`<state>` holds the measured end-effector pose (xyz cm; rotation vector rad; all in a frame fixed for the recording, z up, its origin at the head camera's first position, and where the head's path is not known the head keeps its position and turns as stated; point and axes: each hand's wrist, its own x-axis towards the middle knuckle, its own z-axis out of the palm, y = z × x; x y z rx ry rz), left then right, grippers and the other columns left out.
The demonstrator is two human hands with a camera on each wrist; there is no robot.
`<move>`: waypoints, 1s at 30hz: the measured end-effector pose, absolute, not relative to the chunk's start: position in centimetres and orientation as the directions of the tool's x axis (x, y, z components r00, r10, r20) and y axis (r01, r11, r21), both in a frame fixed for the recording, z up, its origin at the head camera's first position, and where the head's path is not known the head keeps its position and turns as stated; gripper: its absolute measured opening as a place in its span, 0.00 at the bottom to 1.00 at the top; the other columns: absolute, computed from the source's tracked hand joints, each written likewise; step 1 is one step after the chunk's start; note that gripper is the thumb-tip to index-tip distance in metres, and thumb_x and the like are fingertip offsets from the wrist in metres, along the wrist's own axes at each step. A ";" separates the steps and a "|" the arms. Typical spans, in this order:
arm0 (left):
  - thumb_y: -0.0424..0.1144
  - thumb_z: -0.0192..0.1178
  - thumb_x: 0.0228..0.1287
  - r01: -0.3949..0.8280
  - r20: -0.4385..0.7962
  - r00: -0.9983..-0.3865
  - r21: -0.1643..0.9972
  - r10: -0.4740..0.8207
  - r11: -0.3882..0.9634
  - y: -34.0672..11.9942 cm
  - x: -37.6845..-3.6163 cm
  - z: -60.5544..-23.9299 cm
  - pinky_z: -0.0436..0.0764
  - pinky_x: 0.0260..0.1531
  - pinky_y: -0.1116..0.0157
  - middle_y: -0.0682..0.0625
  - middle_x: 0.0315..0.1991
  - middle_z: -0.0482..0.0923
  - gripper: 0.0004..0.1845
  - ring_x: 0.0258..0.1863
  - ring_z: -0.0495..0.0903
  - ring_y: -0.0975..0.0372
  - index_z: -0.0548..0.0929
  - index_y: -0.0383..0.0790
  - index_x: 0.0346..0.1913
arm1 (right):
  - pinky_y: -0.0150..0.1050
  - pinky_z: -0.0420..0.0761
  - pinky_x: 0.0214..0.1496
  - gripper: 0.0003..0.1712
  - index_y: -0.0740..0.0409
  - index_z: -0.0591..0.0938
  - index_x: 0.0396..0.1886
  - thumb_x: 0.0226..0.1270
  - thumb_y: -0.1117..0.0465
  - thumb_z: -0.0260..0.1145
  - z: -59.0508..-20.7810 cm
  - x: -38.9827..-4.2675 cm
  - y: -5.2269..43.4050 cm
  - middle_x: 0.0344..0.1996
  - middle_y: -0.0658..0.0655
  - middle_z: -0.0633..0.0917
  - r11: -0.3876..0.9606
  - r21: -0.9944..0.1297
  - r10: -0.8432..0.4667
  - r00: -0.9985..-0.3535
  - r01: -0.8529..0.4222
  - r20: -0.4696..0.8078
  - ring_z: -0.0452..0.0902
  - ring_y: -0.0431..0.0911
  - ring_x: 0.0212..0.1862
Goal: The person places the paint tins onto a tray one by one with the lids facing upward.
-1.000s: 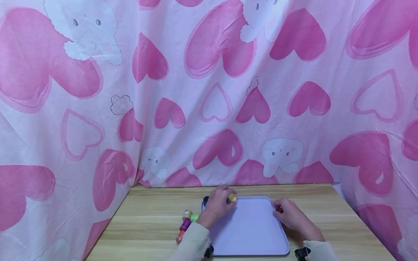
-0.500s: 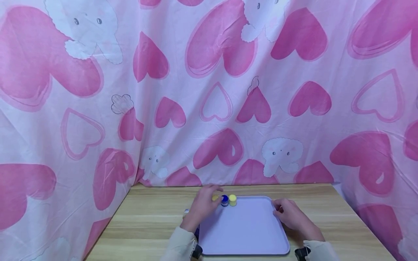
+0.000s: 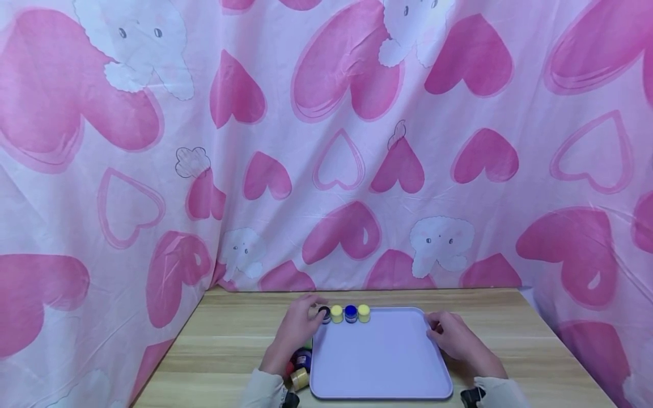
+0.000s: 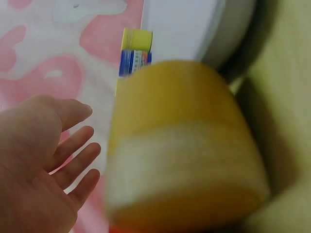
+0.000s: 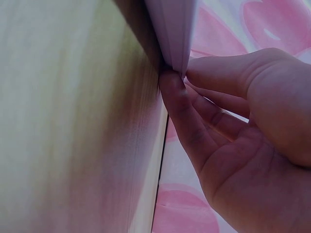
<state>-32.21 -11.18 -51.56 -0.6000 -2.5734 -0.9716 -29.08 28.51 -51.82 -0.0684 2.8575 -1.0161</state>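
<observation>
A lavender tray (image 3: 380, 357) lies on the table. Along its far left edge stands a row of small paint jars: a black-capped jar (image 3: 325, 314), a yellow jar (image 3: 336, 314), a blue jar (image 3: 351, 314) and another yellow jar (image 3: 364, 313). My left hand (image 3: 298, 326) is at the tray's far left corner, thumb tip close by the black-capped jar; in the left wrist view its fingers (image 4: 80, 153) are spread and hold nothing. My right hand (image 3: 454, 335) pinches the tray's right rim, thumb above and fingers (image 5: 182, 107) under the edge.
Left of the tray, partly behind my left forearm, lie loose jars: a gold jar (image 3: 300, 379), a dark blue jar (image 3: 303, 359) and a red one (image 3: 289, 369). The gold jar fills much of the left wrist view. A heart-patterned curtain (image 3: 331, 170) surrounds the wooden table (image 3: 214, 345).
My left hand has drawn back leftward from the jars along the tray's far edge, bringing the whole row into sight. My right hand stays at the tray's rim.
</observation>
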 end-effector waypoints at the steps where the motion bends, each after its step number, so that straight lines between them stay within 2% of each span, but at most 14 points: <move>1: 0.33 0.70 0.71 0.484 0.429 -0.863 0.552 0.266 0.679 -11.5 -32.1 -51.7 0.89 0.55 0.52 0.46 0.54 0.90 0.12 0.53 0.87 0.51 0.90 0.42 0.55 | 0.45 0.93 0.47 0.19 0.67 0.86 0.63 0.75 0.72 0.68 -51.8 -29.1 28.5 0.43 0.55 0.89 0.775 -0.632 -0.079 -0.993 -0.006 -0.086 0.82 0.46 0.42; 5: 0.35 0.70 0.73 0.432 0.374 -0.895 0.588 0.244 0.684 -13.0 -31.7 -52.3 0.88 0.55 0.54 0.49 0.54 0.90 0.12 0.53 0.86 0.54 0.90 0.44 0.56 | 0.45 0.93 0.47 0.19 0.67 0.85 0.63 0.75 0.72 0.69 -51.8 -29.0 28.4 0.43 0.55 0.89 0.773 -0.634 -0.080 -0.993 -0.005 -0.089 0.82 0.46 0.42; 11: 0.34 0.69 0.73 0.394 0.328 -0.917 0.645 0.229 0.654 -15.3 -30.9 -52.7 0.90 0.54 0.53 0.46 0.55 0.89 0.11 0.52 0.86 0.55 0.90 0.42 0.55 | 0.45 0.93 0.47 0.20 0.67 0.85 0.64 0.75 0.72 0.68 -51.6 -29.0 28.3 0.43 0.55 0.89 0.778 -0.628 -0.082 -0.993 -0.009 -0.087 0.82 0.46 0.42; 17: 0.34 0.66 0.75 0.336 0.283 -0.940 0.686 0.188 0.645 -17.2 -30.6 -52.6 0.91 0.51 0.60 0.51 0.51 0.90 0.09 0.49 0.87 0.61 0.90 0.44 0.53 | 0.45 0.93 0.48 0.21 0.69 0.84 0.66 0.75 0.72 0.69 -51.6 -29.0 28.3 0.44 0.56 0.90 0.782 -0.623 -0.082 -0.993 -0.011 -0.086 0.82 0.46 0.42; 23: 0.34 0.67 0.75 0.318 0.262 -0.947 0.700 0.185 0.639 -18.7 -30.1 -52.8 0.92 0.46 0.65 0.50 0.49 0.90 0.08 0.45 0.88 0.62 0.90 0.43 0.52 | 0.45 0.93 0.48 0.21 0.70 0.84 0.65 0.74 0.72 0.69 -51.7 -29.0 28.3 0.45 0.57 0.90 0.781 -0.624 -0.079 -0.994 -0.011 -0.081 0.83 0.46 0.43; 27: 0.37 0.67 0.76 0.281 0.208 -0.960 0.716 0.188 0.639 -19.2 -29.9 -53.1 0.90 0.42 0.70 0.50 0.46 0.90 0.07 0.41 0.88 0.64 0.90 0.42 0.52 | 0.45 0.93 0.47 0.21 0.69 0.84 0.65 0.75 0.72 0.69 -51.7 -29.1 28.3 0.44 0.56 0.90 0.783 -0.621 -0.077 -0.993 -0.006 -0.087 0.83 0.46 0.42; 30: 0.41 0.68 0.76 0.263 0.173 -0.964 0.719 0.201 0.643 -19.3 -29.8 -53.3 0.89 0.42 0.70 0.52 0.46 0.89 0.08 0.41 0.88 0.66 0.89 0.44 0.52 | 0.45 0.93 0.47 0.20 0.68 0.85 0.64 0.75 0.71 0.69 -51.8 -29.1 28.4 0.43 0.56 0.90 0.785 -0.619 -0.073 -0.993 0.001 -0.094 0.82 0.46 0.42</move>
